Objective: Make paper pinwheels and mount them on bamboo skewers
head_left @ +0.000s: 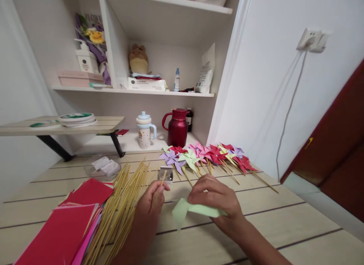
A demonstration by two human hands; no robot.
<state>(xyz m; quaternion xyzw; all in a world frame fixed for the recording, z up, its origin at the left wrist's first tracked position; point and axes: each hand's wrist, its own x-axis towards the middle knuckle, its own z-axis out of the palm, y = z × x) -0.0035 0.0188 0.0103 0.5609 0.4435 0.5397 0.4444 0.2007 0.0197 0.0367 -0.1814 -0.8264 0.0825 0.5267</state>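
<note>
My right hand [217, 198] is closed on a pale green paper pinwheel [203, 210], whose folded blades stick out to the left and below the fingers. A thin wooden stick [163, 177] rises out of my left hand [153, 200], gripped between thumb and fingers with its tip up. Just behind that hand stands a small open box [166, 174] with tiny shiny pieces inside. Finished paper pinwheels [199, 155] in red, pink, purple, green and yellow lie on their sticks at the table's back right.
Left of my hands are loose wooden sticks [125, 196], stacked coloured paper sheets [59, 234] and a clear plastic container [102, 166]. Behind stand a tumbler [144, 132], a red thermos jug [178, 128] and a raised wooden stand [110, 124]. A wall borders the table's right side.
</note>
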